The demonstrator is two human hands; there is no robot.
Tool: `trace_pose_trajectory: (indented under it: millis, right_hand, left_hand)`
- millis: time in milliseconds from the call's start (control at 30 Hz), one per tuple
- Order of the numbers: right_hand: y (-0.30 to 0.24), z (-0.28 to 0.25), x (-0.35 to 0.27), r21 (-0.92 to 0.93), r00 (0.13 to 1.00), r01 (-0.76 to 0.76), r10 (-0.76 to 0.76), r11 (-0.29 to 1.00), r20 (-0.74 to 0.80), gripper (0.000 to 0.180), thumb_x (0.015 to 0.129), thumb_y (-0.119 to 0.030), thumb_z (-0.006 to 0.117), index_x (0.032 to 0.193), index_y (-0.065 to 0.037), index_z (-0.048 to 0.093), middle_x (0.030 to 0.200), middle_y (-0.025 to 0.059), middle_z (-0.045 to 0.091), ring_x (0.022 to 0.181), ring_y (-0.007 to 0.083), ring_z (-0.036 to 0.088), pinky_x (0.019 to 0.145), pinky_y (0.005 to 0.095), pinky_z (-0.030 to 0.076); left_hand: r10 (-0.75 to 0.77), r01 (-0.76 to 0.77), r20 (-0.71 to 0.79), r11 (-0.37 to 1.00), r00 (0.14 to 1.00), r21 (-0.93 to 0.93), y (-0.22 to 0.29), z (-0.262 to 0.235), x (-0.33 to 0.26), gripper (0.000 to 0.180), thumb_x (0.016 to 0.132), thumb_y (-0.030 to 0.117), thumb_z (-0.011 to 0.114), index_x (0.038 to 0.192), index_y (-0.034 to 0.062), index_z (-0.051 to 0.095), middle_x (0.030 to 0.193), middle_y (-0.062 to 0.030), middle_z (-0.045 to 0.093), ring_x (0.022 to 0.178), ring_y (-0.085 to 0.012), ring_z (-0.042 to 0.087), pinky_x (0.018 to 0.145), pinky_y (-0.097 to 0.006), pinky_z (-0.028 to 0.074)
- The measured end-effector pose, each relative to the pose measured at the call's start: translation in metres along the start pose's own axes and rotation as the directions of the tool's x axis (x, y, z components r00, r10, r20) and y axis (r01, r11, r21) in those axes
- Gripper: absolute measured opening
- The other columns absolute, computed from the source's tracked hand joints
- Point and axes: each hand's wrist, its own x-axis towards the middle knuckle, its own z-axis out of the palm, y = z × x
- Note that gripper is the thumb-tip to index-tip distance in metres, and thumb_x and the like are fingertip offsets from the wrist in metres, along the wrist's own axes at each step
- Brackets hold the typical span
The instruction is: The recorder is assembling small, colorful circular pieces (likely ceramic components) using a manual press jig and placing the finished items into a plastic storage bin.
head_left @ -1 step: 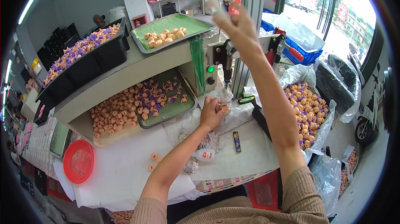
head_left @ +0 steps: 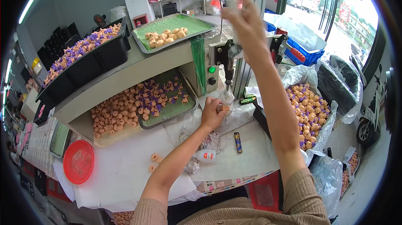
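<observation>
Left hand [head_left: 211, 116] is closed round a small clear bag of tan pieces [head_left: 225, 108], pinning it on the white worktop [head_left: 125, 170] right under the nose of the upright metal press w/ green button [head_left: 228, 63], prob. so the bag neck sits where the tool comes down. Right hand [head_left: 247, 24] is raised high above the press, fingers curled as if round a lever or handle; it's motion-blurred, so can't tell what, if anything, it grips.

Stock sits within reach: shallow green-lined metal tray of tan and purple moulded pieces [head_left: 167, 107] just left of the left hand, a second green tray w/ a few tan pieces [head_left: 176, 32] on the shelf above, a long black bin of purple and tan pieces [head_left: 83, 53] at upper left. A clear plastic sack of finished tan pieces [head_left: 307, 107] hangs open at the right, handy for drop-off.

Near the front edge: small white squeeze bottle w/ red label [head_left: 206, 155] lying on its side, a dark lighter-shaped stick w/ yellow band [head_left: 238, 142], two loose tan pieces [head_left: 153, 162], a round red plastic lid [head_left: 78, 161] at far left.
</observation>
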Motion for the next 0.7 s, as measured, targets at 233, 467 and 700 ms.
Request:
trace_pose_trajectory:
  millis: [233,467,700]
  right_hand:
    - [-0.013,-0.054,-0.133,0.014,0.863,0.505,-0.505,0.863,0.027,0.034,0.092,-0.030,0.053,0.077,0.000,0.061,0.074,0.0102,0.066,0.074,0.0259,0.064,0.095,0.0434,0.037]
    - [0.017,-0.031,-0.254,-0.395,0.980,-0.094,0.154,0.914,0.124,0.031,0.079,-0.009,0.065,0.108,0.002,0.062,0.118,0.0159,0.060,0.111,0.0307,0.054,0.094,0.0397,0.042]
    - [0.049,0.025,-0.332,-0.556,0.806,-0.101,0.395,0.825,0.440,0.035,0.075,-0.011,0.072,0.108,-0.004,0.064,0.106,0.0147,0.060,0.096,0.0325,0.055,0.083,0.0388,0.046]
  left_hand:
    - [-0.112,0.131,0.111,0.973,0.988,-0.189,-0.017,-0.033,-0.023,0.037,0.079,0.000,0.062,0.112,0.0041,0.046,0.101,-0.0068,0.047,0.092,-0.0162,0.051,0.072,-0.027,0.049]
    - [-0.348,0.537,0.430,0.326,0.833,-0.778,0.055,-0.133,-0.090,0.016,0.094,0.007,0.053,0.110,0.0040,0.052,0.112,-0.0092,0.059,0.100,-0.0152,0.061,0.086,-0.028,0.053]
    - [-0.485,0.429,0.318,0.136,0.815,-0.893,0.045,-0.162,-0.181,0.029,0.091,0.011,0.061,0.119,0.0046,0.056,0.106,-0.0068,0.063,0.096,-0.0162,0.064,0.080,-0.024,0.056]
